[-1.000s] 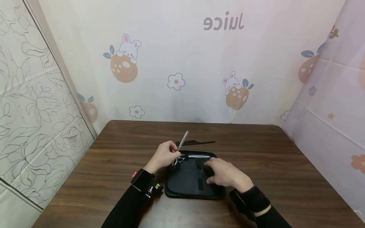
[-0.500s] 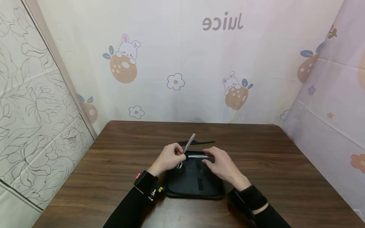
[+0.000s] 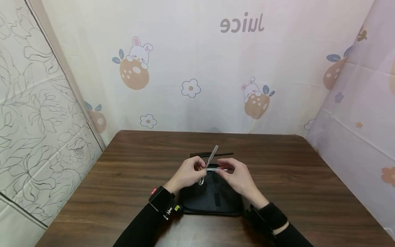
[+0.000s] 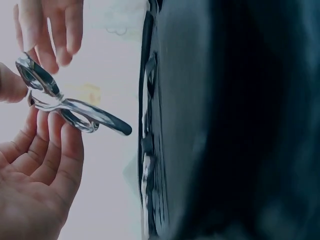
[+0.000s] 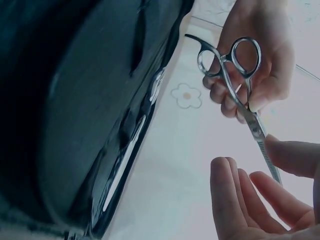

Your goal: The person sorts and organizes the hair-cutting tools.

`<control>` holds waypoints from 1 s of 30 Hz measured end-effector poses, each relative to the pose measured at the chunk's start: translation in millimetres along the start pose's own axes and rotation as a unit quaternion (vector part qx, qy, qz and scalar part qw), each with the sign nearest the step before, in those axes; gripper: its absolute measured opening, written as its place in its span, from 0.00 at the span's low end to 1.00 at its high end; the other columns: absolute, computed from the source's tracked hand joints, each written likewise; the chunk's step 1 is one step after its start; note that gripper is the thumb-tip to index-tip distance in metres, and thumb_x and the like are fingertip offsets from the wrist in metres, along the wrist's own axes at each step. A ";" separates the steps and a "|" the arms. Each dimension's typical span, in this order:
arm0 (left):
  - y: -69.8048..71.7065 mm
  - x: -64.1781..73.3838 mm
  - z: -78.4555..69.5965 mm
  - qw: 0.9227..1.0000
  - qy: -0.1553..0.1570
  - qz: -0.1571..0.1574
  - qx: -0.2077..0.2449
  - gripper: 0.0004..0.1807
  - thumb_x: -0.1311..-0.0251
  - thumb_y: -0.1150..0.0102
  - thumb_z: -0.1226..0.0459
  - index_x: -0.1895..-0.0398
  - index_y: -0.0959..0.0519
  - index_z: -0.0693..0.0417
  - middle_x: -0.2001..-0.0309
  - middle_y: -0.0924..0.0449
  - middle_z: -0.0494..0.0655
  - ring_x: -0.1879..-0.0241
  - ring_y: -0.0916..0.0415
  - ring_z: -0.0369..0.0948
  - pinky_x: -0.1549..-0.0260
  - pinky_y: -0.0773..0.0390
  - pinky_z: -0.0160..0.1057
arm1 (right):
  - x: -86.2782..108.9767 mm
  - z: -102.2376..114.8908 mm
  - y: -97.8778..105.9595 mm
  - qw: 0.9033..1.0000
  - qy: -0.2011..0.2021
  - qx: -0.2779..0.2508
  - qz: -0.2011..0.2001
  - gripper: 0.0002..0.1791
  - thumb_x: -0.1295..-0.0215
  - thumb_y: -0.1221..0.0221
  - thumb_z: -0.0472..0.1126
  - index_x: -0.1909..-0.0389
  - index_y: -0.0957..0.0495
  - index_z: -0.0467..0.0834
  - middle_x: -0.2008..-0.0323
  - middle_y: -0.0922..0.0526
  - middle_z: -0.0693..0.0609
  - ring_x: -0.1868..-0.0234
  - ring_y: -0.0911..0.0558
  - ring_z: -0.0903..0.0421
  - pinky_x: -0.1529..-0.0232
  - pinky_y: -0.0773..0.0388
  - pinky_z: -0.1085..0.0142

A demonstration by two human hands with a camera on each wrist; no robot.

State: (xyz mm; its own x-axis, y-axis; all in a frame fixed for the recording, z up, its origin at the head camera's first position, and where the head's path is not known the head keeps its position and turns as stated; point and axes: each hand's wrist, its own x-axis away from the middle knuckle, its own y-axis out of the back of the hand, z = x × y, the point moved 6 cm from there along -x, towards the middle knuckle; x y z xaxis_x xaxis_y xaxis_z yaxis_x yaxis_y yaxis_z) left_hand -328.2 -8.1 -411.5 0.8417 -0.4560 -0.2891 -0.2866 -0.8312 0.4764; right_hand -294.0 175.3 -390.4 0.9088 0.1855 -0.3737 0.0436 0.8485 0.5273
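Note:
My left hand (image 3: 188, 175) pinches a pair of silver thinning scissors (image 3: 212, 156) near the pivot, above a black zip case (image 3: 202, 202). In the right wrist view the toothed blade of the scissors (image 5: 256, 127) points down, toward my right hand (image 5: 290, 200). That hand's thumb is by the blade and its fingers are spread apart from the thumb; whether it touches the metal I cannot tell. Both finger rings show in the left wrist view, beside the left fingers. A second pair of scissors (image 3: 212, 169) lies in the case along its far edge, partly covered by my hands.
A black comb (image 3: 226, 154) lies on the brown wooden table (image 3: 148, 151) just beyond the case. Printed cloth curtains (image 3: 191, 51) stand behind the table and at its right. A white panel with flower line drawings (image 3: 46, 103) is at the left.
My left hand has moved right with the scissors. The right hand has risen from the right part of the case toward the scissors, and the two hands are now close together.

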 end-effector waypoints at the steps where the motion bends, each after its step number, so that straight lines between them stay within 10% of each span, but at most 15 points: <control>1: -1.8 0.1 -1.0 1.000 -0.003 0.004 0.003 0.05 0.39 0.40 0.68 0.61 0.21 0.57 0.68 0.23 0.43 0.68 0.26 0.38 0.66 0.26 0.35 | 0.2 -0.3 -0.2 1.000 -0.007 -0.011 0.000 0.19 0.37 0.30 0.33 0.45 0.18 0.36 0.52 0.15 0.44 0.54 0.15 0.50 0.52 0.18 0.54; 20: -24.0 3.8 -11.2 0.998 -0.030 0.045 0.025 0.05 0.33 0.39 0.66 0.58 0.21 0.58 0.65 0.20 0.43 0.65 0.24 0.35 0.62 0.24 0.33 | -0.7 -6.1 -4.1 0.971 -0.104 -0.215 -0.008 0.19 0.40 0.30 0.30 0.49 0.21 0.29 0.55 0.16 0.34 0.57 0.15 0.55 0.54 0.20 0.67; 30: -24.2 3.5 -13.7 0.998 -0.031 0.036 0.035 0.06 0.31 0.39 0.65 0.56 0.19 0.58 0.63 0.18 0.44 0.65 0.22 0.35 0.61 0.22 0.34 | 0.7 -4.3 -0.4 0.965 -0.104 -0.238 -0.035 0.19 0.39 0.30 0.31 0.50 0.23 0.28 0.56 0.17 0.37 0.58 0.16 0.55 0.54 0.20 0.67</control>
State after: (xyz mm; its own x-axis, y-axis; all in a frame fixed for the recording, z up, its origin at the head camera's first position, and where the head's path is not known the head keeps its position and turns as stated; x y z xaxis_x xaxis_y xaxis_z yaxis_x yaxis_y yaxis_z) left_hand -312.0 14.8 -412.7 0.7881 -0.5329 -0.3081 -0.3792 -0.8146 0.4389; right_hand -295.1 177.3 -394.2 0.9765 0.0578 -0.2074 -0.0424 0.9961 0.0779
